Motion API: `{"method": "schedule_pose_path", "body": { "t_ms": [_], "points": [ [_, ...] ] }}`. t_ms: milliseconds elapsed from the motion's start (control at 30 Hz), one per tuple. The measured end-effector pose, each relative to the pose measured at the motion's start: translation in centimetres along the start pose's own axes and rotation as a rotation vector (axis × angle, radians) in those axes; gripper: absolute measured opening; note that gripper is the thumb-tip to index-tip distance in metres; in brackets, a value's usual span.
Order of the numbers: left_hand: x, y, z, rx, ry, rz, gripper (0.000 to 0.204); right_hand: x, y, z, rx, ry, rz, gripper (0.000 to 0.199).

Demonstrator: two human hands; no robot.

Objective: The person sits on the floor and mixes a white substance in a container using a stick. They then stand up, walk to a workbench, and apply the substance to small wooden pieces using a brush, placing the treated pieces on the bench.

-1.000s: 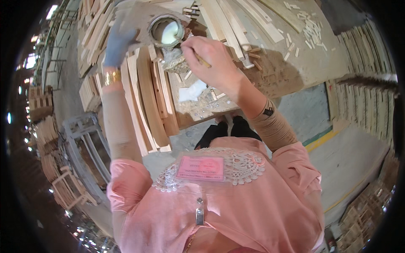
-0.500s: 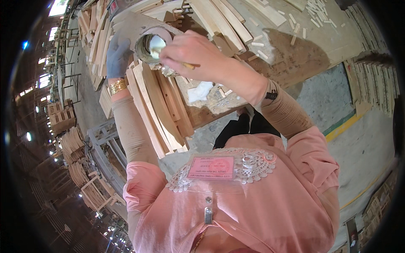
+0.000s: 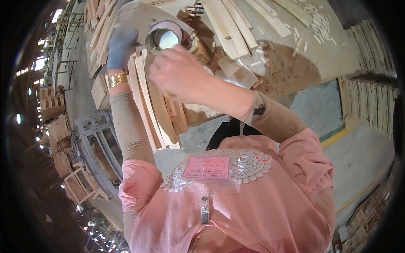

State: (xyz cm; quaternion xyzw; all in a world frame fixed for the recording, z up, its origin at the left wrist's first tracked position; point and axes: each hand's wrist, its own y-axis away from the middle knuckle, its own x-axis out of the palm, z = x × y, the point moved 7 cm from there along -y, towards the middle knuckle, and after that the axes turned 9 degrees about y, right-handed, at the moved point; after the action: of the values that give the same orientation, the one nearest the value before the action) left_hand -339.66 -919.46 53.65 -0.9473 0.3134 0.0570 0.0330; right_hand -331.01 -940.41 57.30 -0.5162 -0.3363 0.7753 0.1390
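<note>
My right hand (image 3: 179, 75), bare and smeared by motion, is closed just in front of a round container. A small yellowish bit below its fingers looks like the end of the thin stick it held earlier; most of it is hidden. The container (image 3: 154, 42) has a crusted rim and holds whitish liquid. My left hand (image 3: 121, 49), in a blue-grey glove, is to the left of the container, by the far ends of several long wooden strips (image 3: 147, 99). Blur and angle hide the left fingers, so any grip there cannot be made out.
More wooden strips (image 3: 230, 27) lie on the worktable (image 3: 329, 63), with scattered short dowels (image 3: 322, 25) at the far right. Stacked wood (image 3: 371, 92) stands to the right. On the left are a grey metal frame (image 3: 99, 139) and piles of wooden parts (image 3: 57, 130).
My right hand has drawn back from the container's mouth, toward me and slightly left, over the wooden strips. My left hand stays beside the container. The whole view has shifted a little.
</note>
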Motion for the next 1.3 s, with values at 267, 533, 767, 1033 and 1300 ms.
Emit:
{"method": "schedule_pose_path", "body": {
  "t_ms": [267, 533, 767, 1033, 1300],
  "points": [
    [0.0, 0.0, 0.2, 0.004, -0.03, 0.012, 0.051, 1.2, -1.8, 0.7, 0.098, 0.073, 0.049, 0.013],
    [0.2, 0.4, 0.0, 0.066, -0.07, -0.008, 0.051, 0.1, 0.0, -0.7, 0.17, 0.009, -0.014, 0.014],
    [0.1, 0.6, -0.5, 0.073, -0.041, -0.022, 0.049, 1.3, 1.0, -1.1, 0.103, -0.018, 0.048, 0.013],
    [-0.8, 0.0, -0.6, 0.153, -0.05, 0.003, 0.049, -0.7, 1.2, -3.7, 0.129, -0.019, -0.181, 0.009],
    [-0.7, 0.7, -0.5, 0.156, 0.009, -0.036, 0.046, -0.3, 1.5, -2.0, 0.123, -0.038, -0.161, 0.011]
  ]
}}
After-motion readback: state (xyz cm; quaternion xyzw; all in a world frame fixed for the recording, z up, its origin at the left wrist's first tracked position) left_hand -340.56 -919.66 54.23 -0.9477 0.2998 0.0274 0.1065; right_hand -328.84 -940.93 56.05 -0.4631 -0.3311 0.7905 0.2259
